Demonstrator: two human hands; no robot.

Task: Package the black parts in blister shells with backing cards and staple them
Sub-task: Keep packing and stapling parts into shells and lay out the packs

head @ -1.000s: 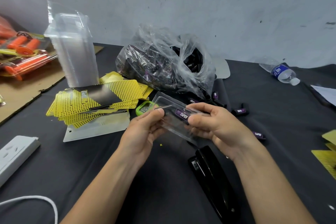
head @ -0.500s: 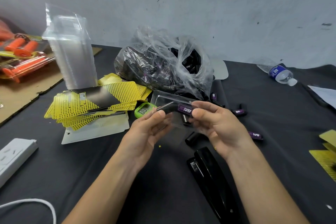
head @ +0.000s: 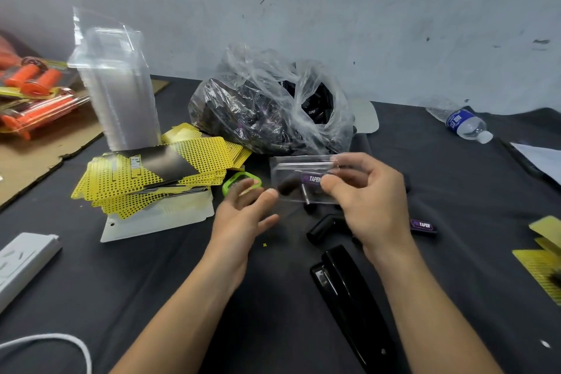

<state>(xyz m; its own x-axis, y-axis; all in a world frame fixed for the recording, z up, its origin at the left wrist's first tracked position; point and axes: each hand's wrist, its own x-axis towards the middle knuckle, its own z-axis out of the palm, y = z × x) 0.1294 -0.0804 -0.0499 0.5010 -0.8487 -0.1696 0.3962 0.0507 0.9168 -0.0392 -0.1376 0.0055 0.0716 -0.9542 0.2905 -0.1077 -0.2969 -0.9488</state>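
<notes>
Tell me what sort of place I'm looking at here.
Most likely a small hand-packing workbench: a tall stack of clear blister shells, a pile of yellow backing cards and a plastic bag of black parts sit together on one dark table.

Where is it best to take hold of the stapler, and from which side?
Probably across its narrow body near the middle, coming from above and from the left. The stapler lies flat on the table, open on that side; the right forearm runs close along its other side, and the left hand is free.
</notes>
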